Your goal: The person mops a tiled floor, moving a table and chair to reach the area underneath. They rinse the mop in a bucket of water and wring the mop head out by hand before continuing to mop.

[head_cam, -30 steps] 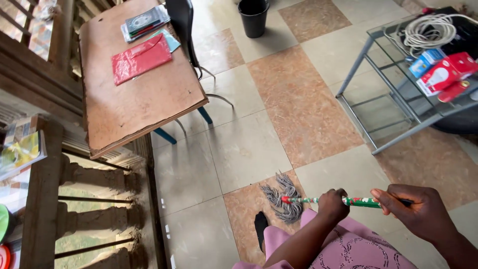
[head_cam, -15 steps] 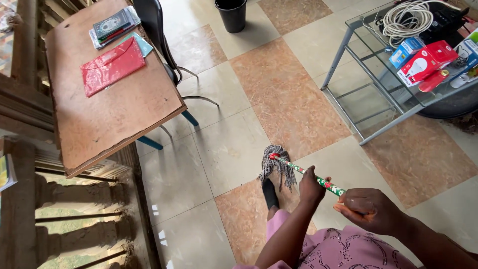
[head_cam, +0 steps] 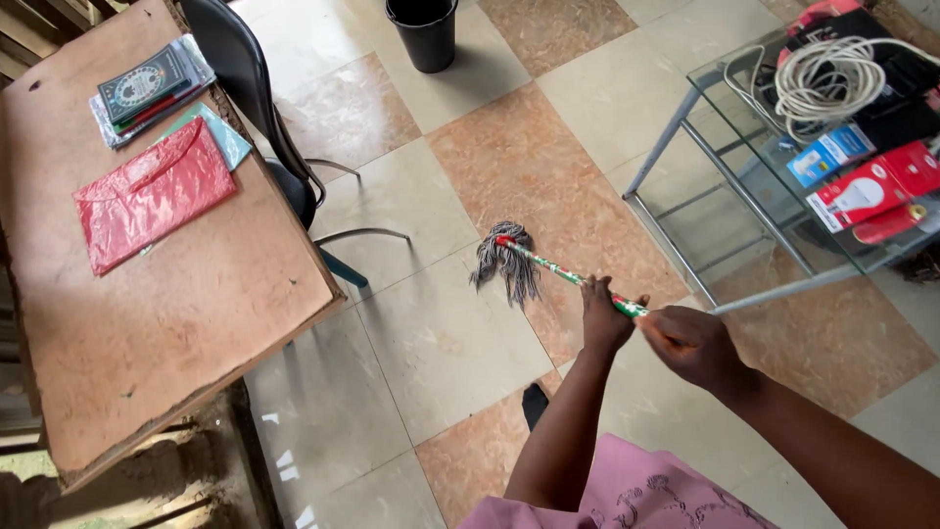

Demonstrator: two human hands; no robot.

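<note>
Head view
Left hand: the left hand (head_cam: 604,315) is wrapped around the mop handle (head_cam: 573,278), its grip closed on the shaft, lower down than the other hand.
Right hand: the right hand (head_cam: 691,343) is closed over the upper end of the same handle, just behind the left hand; the end of the stick is hidden inside the fist.
Mop: the handle is patterned green, red and white and slants up and to the left from the hands. The grey stringy mop head (head_cam: 505,263) rests on the tiled floor (head_cam: 441,343), where a beige tile meets a brown one.
Table: a worn wooden table (head_cam: 176,313) stands at the left, carrying a red plastic envelope (head_cam: 147,194) and a stack of booklets (head_cam: 152,88).
Chair: a dark chair (head_cam: 245,78) stands just beside the table.
Bucket: a black bucket (head_cam: 423,31) stands on the floor at the top.
Shelf: a glass shelf (head_cam: 774,167) on a metal frame at the right holds a coiled white cable (head_cam: 832,78) and red and blue boxes (head_cam: 871,186).
</note>
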